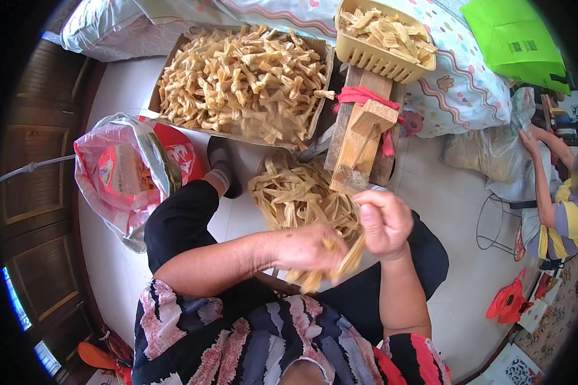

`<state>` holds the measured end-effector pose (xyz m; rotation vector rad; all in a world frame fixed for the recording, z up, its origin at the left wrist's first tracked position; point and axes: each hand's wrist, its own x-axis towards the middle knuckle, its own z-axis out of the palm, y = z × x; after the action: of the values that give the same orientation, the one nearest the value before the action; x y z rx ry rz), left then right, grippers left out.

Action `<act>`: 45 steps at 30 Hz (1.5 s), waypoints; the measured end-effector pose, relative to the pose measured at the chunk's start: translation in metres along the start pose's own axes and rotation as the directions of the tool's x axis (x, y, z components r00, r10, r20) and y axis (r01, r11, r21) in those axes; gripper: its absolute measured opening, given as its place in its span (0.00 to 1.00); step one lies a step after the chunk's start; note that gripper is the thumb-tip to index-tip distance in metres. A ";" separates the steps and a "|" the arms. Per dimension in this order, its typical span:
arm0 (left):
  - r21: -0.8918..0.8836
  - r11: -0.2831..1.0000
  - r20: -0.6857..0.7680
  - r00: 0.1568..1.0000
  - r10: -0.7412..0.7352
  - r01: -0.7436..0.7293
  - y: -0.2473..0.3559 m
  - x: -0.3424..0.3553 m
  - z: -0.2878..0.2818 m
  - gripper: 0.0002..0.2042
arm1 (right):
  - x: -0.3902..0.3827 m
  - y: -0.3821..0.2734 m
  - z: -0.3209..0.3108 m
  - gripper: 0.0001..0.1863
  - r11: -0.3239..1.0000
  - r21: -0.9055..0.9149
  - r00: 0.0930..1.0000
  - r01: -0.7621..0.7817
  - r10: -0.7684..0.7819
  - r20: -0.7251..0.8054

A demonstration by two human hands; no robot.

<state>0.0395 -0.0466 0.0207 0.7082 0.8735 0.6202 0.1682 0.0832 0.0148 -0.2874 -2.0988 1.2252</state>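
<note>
In front of my lap, my left hand (311, 247) is closed round several flat tan strips (351, 258), somewhat smeared by motion. My right hand (386, 221) pinches the upper end of the strips, thumb against bent fingers. Under and beyond both hands lies a heap of long tan strips (295, 192) between my knees. A shallow carton (327, 83) at the far left is heaped with short knotted pieces (244, 83) of the same tan material. I cannot make out exactly what the material is.
A wooden bench (354, 154) with a block and red cloth (366, 96) stands ahead, bearing a yellow basket (385, 63) of flat pieces. An open pink-lined sack (119, 173) stands left. Another person (552, 192) sits at the right, handling a clear plastic bag (524, 112).
</note>
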 end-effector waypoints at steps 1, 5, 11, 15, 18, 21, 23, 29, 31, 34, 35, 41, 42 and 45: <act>-0.158 0.931 0.259 0.896 0.362 -0.330 -0.002 0.001 0.005 0.16 | 0.002 0.001 -0.005 0.04 0.998 -0.064 1.000 -0.003 0.002 -0.005; 0.312 0.768 -0.024 0.804 0.595 -0.559 0.022 -0.022 -0.003 0.16 | -0.005 -0.008 -0.010 0.12 0.886 0.128 0.879 -0.446 0.407 0.249; 0.978 0.188 -0.092 0.615 0.783 -0.093 0.011 -0.017 -0.025 0.19 | -0.025 -0.004 0.021 0.11 -0.143 0.660 0.436 -0.738 0.645 0.627; 0.990 0.139 -0.143 0.363 0.921 0.038 0.011 -0.013 -0.019 0.20 | -0.026 -0.003 0.025 0.12 0.152 0.731 0.575 -0.665 0.729 0.372; 0.931 0.362 -0.312 0.429 0.847 -0.038 0.008 -0.006 -0.019 0.19 | -0.025 -0.004 0.017 0.13 0.567 0.439 0.684 -0.697 0.709 0.171; 0.884 0.466 -0.355 0.588 0.727 -0.043 -0.003 -0.004 -0.019 0.13 | -0.027 -0.003 0.017 0.13 0.923 -0.039 0.902 -0.383 0.383 0.201; 0.869 0.495 -0.380 0.652 0.656 0.009 -0.007 -0.004 -0.018 0.07 | -0.024 -0.003 0.019 0.13 0.937 -0.197 0.906 -0.290 0.335 0.259; 0.810 0.449 -0.260 0.457 0.851 -0.376 0.007 -0.003 -0.026 0.03 | -0.036 0.008 0.031 0.23 0.696 0.290 0.753 -0.657 0.627 0.199; 0.593 0.655 -0.464 0.466 0.753 -0.468 0.017 -0.023 -0.026 0.03 | -0.032 -0.001 0.016 0.25 0.405 0.435 0.589 -0.804 0.644 0.488; 0.420 0.691 -0.577 0.415 0.704 -0.588 0.017 -0.029 -0.031 0.04 | -0.035 -0.006 0.012 0.28 0.189 0.564 0.561 -0.804 0.557 0.613; 0.438 0.693 -0.584 0.405 0.704 -0.573 0.017 -0.027 -0.031 0.04 | -0.033 -0.005 0.012 0.27 0.180 0.586 0.573 -0.790 0.557 0.601; 0.003 0.919 -0.571 0.754 0.324 -0.393 0.006 -0.020 -0.035 0.15 | -0.025 -0.004 0.009 0.22 0.144 0.568 0.512 -0.810 0.644 0.568; 0.005 0.897 -0.499 0.776 0.385 -0.442 0.005 -0.016 -0.033 0.12 | -0.024 -0.008 0.012 0.21 0.147 0.540 0.486 -0.829 0.667 0.564; -0.112 0.939 -0.539 0.814 0.218 -0.326 0.008 -0.013 -0.026 0.08 | -0.028 -0.007 0.014 0.16 0.093 0.574 0.468 -0.814 0.690 0.552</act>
<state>0.0099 -0.0436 0.0207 0.4872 1.1976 1.1825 0.1806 0.0560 0.0032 -0.9759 -1.1123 2.7674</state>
